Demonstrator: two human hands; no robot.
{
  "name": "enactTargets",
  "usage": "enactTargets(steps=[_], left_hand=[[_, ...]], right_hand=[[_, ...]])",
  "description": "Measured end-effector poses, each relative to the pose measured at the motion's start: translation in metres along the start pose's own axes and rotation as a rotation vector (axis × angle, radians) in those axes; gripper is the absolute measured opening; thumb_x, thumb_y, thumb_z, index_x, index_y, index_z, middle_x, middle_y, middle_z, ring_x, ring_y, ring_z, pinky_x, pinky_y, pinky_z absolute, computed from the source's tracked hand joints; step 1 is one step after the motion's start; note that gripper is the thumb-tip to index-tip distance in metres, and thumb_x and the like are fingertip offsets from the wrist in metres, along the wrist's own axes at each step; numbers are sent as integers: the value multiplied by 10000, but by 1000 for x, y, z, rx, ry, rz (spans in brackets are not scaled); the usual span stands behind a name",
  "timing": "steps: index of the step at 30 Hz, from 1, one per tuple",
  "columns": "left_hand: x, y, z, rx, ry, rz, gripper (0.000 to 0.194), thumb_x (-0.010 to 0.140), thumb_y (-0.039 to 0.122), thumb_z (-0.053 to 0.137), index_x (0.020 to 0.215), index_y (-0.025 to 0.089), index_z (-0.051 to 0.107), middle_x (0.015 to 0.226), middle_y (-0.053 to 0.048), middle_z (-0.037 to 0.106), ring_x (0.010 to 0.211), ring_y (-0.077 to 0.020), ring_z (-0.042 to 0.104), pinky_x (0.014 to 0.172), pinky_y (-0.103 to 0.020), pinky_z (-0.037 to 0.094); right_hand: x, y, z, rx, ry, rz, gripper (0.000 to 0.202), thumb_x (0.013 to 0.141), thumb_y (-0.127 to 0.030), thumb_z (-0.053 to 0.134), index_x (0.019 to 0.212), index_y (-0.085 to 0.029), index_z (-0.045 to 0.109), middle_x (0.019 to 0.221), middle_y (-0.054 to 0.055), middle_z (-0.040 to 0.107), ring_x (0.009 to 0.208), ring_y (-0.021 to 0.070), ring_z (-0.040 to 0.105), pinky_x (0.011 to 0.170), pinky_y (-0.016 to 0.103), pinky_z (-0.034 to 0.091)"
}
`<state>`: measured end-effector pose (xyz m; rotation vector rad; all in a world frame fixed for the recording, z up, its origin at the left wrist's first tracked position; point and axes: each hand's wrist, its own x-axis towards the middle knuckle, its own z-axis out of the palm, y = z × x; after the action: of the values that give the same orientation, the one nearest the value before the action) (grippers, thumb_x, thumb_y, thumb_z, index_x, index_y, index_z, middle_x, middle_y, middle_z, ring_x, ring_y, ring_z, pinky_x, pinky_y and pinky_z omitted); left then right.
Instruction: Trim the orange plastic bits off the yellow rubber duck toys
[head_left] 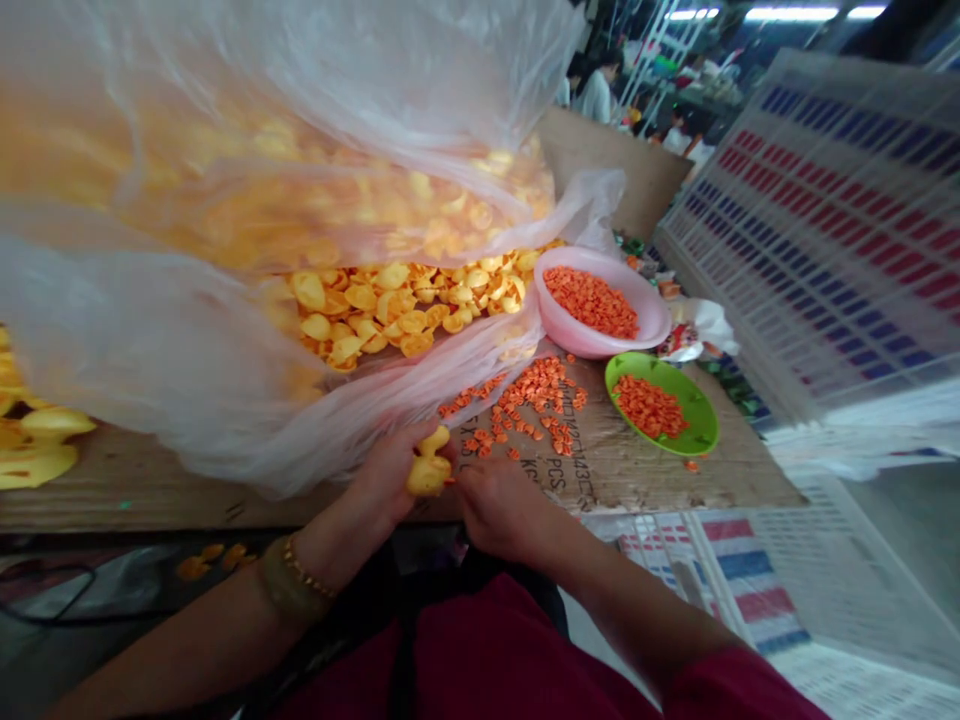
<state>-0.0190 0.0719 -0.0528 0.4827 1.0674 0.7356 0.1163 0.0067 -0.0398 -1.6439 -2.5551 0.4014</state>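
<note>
My left hand (386,470) is closed around a yellow plastic duck (430,465), which shows a rounded head above a wider body. Against the duck's right side, my right hand (499,505) has its fingers pinched together; what they hold, if anything, is hidden. Just beyond both hands, many small orange pieces (536,390) lie loose on the cardboard (600,470). Past them, a heap of yellow plastic half shells (405,310) spills from a large clear plastic bag (277,450).
A pink bowl (570,340) and a green dish (705,425), both holding orange pieces, stand at the right. White plastic crates (817,250) are stacked beyond them. More yellow parts (45,450) lie at the left edge. People (598,95) sit in the background.
</note>
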Motion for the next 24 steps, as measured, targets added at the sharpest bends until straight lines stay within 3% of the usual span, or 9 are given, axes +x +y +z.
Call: enactTargets(steps=[4,9,12,15,17,21,24], left_hand=[[-2,5,7,28,-32,24,310,857,233,523,565,145,579,510,-38,590,399,-139,524,384,-233,420],[1,7,18,12,-22,-67,279,865,245,540,610,149,597,490,-16,575,386,-128,511,381,-221,417],[4,3,20,16,22,-28,213,854,212,562,660,142,614,540,-22,615,406,-129,534,389,-221,433],[5,1,16,35,25,25,147,841,195,578,711,141,624,597,-30,642,455,-153,579,397,-246,474],[5,2,10,44,30,74,100,832,193,588,755,144,628,660,-41,665,511,-178,621,399,-268,501],[2,7,1,-10,-13,76,114,857,205,556,786,144,621,691,-55,663,544,-187,647,435,-279,527],[0,3,1,-69,-105,34,168,879,252,523,828,134,631,648,-75,655,534,-192,645,471,-284,533]], right_hand=[[1,-3,-11,-54,-67,-50,156,773,-138,530,842,-105,666,798,133,713,685,234,658,604,301,464],[1,-6,2,-39,-23,-34,163,746,-147,533,838,-107,662,778,123,701,678,237,646,592,311,459],[0,0,9,-5,0,3,146,726,-143,570,826,-99,667,785,129,702,670,227,636,597,302,454],[-5,32,7,209,23,0,128,810,-151,564,745,-149,674,714,50,696,631,162,616,590,240,435],[-8,66,6,319,121,116,223,869,-166,542,697,-178,683,664,9,684,616,134,605,595,214,430],[-9,122,15,170,331,518,135,857,-214,617,870,-194,750,833,59,731,744,178,641,704,266,470],[-3,132,26,115,312,551,129,840,-224,636,864,-203,762,853,85,723,816,213,642,762,306,474]])
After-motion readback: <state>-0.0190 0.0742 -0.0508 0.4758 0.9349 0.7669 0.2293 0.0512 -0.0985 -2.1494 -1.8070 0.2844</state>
